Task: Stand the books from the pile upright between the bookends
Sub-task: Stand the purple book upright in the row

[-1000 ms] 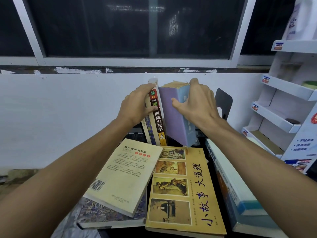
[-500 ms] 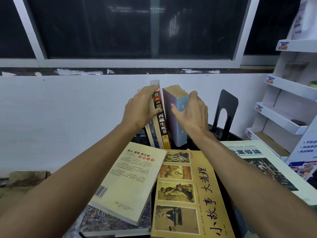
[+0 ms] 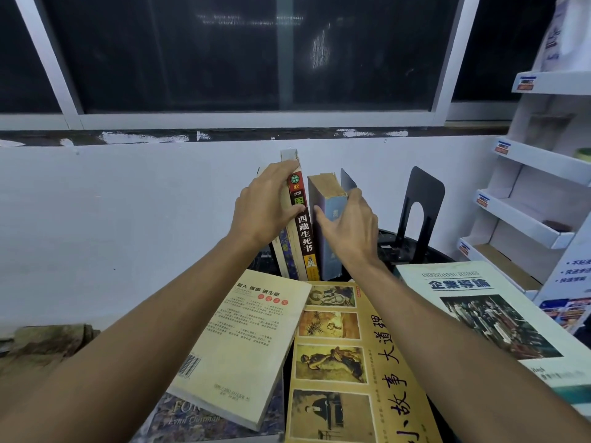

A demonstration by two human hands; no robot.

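A few books stand upright at the back of the black table (image 3: 443,254). My left hand (image 3: 265,206) grips them from the left, its thumb across the black-and-red spine book (image 3: 302,231). Just to their right stands a thick purple-blue book (image 3: 326,199). My right hand (image 3: 350,227) holds that book, thumb on the spine and fingers round its right cover. One black bookend (image 3: 423,193) stands apart further right. The left bookend is hidden. In the pile lie a cream book (image 3: 249,340), a yellow book (image 3: 348,372) and a white-green book (image 3: 479,314).
A floral-cover book (image 3: 192,422) lies under the cream one. A white shelf rack (image 3: 537,193) stands at the right. The white wall and a dark window are close behind the table. A dark flat edge (image 3: 348,180) shows behind the purple-blue book.
The purple-blue book went from tilted to upright beside the black-and-red spine book. My right hand slid lower on it. The white-green book now lies face up at the right.
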